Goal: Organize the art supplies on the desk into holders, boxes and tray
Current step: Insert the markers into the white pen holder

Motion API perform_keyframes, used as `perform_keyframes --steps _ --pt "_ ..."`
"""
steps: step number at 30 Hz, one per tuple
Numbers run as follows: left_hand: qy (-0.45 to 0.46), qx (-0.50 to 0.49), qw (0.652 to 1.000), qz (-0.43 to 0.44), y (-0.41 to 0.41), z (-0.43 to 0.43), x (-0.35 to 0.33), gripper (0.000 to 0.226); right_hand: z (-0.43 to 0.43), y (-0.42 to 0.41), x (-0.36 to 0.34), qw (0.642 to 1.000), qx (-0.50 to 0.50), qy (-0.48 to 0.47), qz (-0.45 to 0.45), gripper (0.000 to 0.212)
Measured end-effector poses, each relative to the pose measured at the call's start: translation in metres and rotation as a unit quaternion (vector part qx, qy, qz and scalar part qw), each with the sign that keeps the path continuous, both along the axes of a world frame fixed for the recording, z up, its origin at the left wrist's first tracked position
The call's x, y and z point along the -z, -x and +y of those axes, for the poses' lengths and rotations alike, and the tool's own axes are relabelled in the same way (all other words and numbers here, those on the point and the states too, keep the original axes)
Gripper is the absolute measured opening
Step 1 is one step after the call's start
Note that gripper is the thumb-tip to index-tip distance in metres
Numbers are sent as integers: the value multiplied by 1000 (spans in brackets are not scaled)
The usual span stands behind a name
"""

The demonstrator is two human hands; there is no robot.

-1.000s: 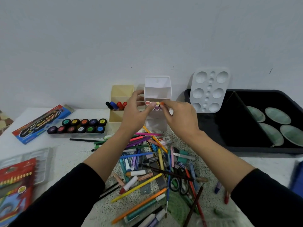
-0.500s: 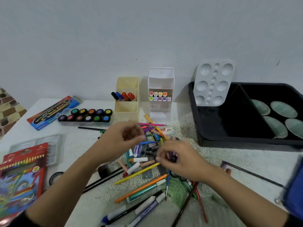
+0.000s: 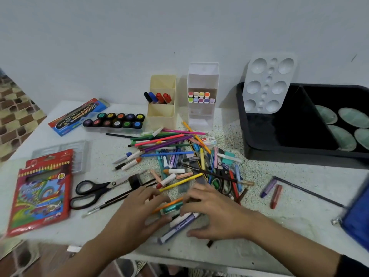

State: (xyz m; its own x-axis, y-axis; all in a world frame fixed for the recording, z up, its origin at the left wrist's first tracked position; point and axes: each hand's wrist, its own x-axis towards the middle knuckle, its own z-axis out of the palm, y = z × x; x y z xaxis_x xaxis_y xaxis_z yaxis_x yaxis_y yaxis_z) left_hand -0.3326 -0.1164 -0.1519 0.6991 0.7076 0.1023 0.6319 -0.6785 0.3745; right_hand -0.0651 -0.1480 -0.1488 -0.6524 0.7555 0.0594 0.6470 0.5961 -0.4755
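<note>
The pile of pens and pencils (image 3: 179, 156) lies loose on the counter (image 3: 95, 230), before the cream holder (image 3: 161, 112) and white marker holder (image 3: 201, 116). The left hand (image 3: 139, 212) and right hand (image 3: 215, 212) rest on its near edge, fingers bent over a lilac marker (image 3: 179, 224); I cannot tell whether either grips anything.

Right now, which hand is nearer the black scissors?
Left. The left hand lies just right of the black scissors; the right hand is farther right, beyond the left hand.
</note>
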Motion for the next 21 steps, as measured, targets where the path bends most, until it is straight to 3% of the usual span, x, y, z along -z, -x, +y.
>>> perform_keyframes --steps 4,15,21 --pt "-22 -23 999 -26 13 -16 30 45 -3 5 14 999 -6 -38 -25 39" --pt "-168 -4 984 -58 -9 30 47 33 16 10 29 990 45 -126 -41 17" --pt "-172 15 982 -75 -16 45 45 25 27 7 19 987 14 -153 -50 21"
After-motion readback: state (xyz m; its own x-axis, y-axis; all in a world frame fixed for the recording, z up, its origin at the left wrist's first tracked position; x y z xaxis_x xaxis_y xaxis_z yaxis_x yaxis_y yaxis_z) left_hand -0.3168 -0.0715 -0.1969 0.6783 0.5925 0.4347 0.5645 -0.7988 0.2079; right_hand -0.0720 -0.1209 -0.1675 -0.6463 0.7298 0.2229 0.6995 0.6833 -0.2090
